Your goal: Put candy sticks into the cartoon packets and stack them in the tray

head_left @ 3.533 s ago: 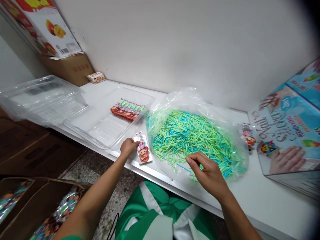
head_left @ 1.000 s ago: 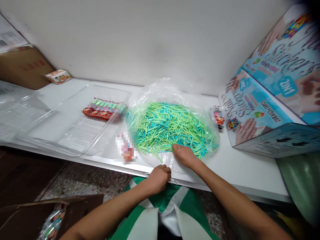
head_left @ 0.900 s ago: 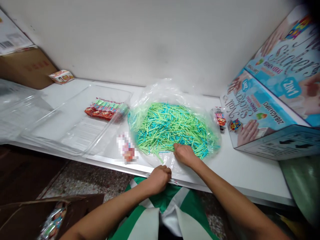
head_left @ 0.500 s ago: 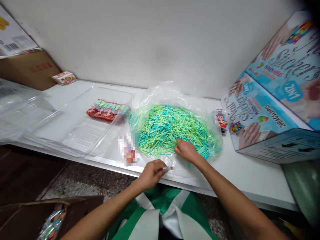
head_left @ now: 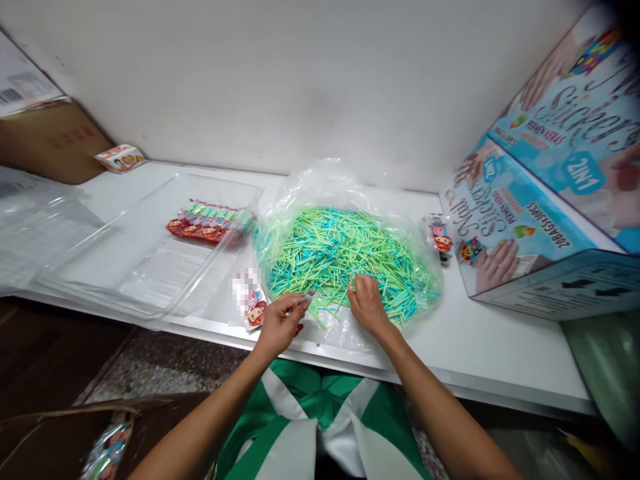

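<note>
A heap of thin green and blue sticks (head_left: 340, 250) lies on an opened clear plastic bag (head_left: 320, 183) on the white table. My left hand (head_left: 283, 323) is closed on a small printed packet (head_left: 299, 330), most of it hidden by the fingers; its clear end points toward the heap. At the heap's near edge, my right hand (head_left: 367, 303) is closed in a pinch with its fingertips among the sticks. What it grips is hidden. Flat on the table, just left of my left hand, rests a printed card-like piece (head_left: 255, 312), partly blurred out.
Left of the bag, a clear plastic tray (head_left: 113, 250) holds a row of red filled packets (head_left: 205, 223). Blue printed boxes (head_left: 515, 220) stand at the right, small packets (head_left: 440, 239) beside them. A brown carton (head_left: 50, 140) and small box (head_left: 120, 159) sit back left.
My left hand has moved up and left with the packet, closer to the near edge of the heap. My right hand stays at the heap, its wrist turned more upright.
</note>
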`<action>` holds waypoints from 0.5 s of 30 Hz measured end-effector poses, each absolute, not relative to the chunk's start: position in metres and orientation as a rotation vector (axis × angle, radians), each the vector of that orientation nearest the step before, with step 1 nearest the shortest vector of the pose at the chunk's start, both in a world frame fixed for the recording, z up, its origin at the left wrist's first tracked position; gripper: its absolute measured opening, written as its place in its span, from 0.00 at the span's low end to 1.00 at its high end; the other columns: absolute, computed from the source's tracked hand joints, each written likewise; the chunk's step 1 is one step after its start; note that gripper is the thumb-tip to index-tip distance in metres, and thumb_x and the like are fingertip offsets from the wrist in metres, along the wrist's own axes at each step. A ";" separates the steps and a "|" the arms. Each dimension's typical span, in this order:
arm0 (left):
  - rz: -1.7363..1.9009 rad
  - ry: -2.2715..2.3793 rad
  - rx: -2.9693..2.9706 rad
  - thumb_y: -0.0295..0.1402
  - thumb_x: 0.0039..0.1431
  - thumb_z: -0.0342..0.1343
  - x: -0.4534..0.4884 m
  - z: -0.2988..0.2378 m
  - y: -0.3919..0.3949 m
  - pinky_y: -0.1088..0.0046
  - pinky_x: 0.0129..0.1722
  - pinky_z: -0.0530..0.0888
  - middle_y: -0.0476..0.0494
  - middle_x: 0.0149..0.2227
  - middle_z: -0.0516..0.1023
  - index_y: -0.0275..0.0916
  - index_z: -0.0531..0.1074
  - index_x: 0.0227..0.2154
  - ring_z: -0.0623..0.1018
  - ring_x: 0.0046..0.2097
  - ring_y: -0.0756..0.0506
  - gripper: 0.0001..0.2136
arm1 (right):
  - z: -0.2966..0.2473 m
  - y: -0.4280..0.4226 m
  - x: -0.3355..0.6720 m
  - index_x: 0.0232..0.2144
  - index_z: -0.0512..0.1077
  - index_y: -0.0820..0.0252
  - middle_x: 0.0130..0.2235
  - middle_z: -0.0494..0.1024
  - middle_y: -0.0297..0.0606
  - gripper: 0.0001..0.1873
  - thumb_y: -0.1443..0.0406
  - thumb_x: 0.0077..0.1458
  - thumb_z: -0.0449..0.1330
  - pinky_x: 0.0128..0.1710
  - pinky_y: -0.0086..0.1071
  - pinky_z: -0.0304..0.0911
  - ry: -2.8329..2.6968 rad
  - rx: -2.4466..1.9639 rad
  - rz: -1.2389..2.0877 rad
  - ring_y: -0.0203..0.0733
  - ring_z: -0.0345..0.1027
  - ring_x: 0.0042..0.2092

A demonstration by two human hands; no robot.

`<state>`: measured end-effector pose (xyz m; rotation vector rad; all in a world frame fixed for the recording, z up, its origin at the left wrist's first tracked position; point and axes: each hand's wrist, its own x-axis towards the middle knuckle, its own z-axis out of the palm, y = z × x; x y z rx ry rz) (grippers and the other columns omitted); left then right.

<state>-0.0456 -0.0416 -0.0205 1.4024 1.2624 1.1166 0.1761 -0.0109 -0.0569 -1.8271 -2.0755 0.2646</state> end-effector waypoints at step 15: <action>1.395 1.401 1.635 0.37 0.60 0.50 -0.002 0.010 -0.012 0.69 0.46 0.68 0.43 0.39 0.76 0.39 0.76 0.38 0.73 0.43 0.45 0.12 | -0.065 -0.025 0.157 0.47 0.60 0.63 0.43 0.71 0.49 0.14 0.68 0.58 0.45 0.49 0.39 0.59 -2.112 -1.500 0.453 0.47 0.63 0.49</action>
